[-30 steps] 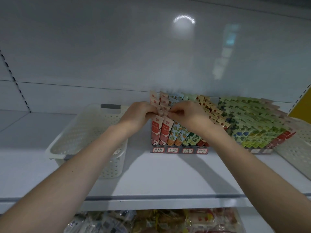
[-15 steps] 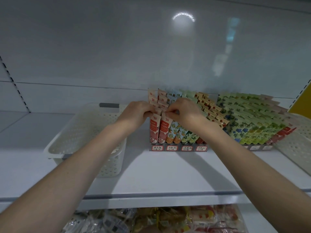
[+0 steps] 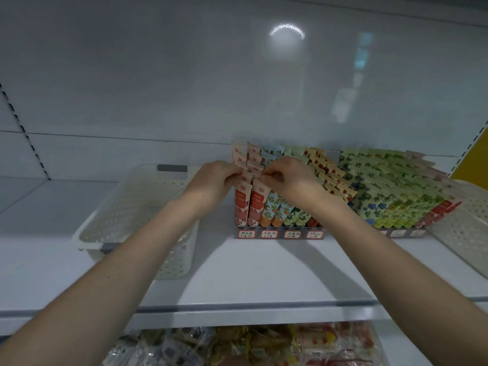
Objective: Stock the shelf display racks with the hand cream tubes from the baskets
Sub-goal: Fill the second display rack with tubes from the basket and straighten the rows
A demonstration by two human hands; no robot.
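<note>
Fingers (image 3: 266, 177) of both hands were curled, pinching the tops of the red tubes (image 3: 249, 207) in the left rows of the rack (image 3: 280, 234), at the back middle of the shelf (image 3: 264, 273). Over the last second the left hand (image 3: 211, 183) and right hand (image 3: 293, 180) had hardly shifted, which suggested straightening rather than adding stock. The basket (image 3: 137, 207) toward the shelf's left edge showed no tubes, so stocking seemed nearly done.

White shelf (image 3: 264, 270), cream basket (image 3: 137, 223) left, two tube racks (image 3: 280, 233), second basket (image 3: 464, 233) right
</note>
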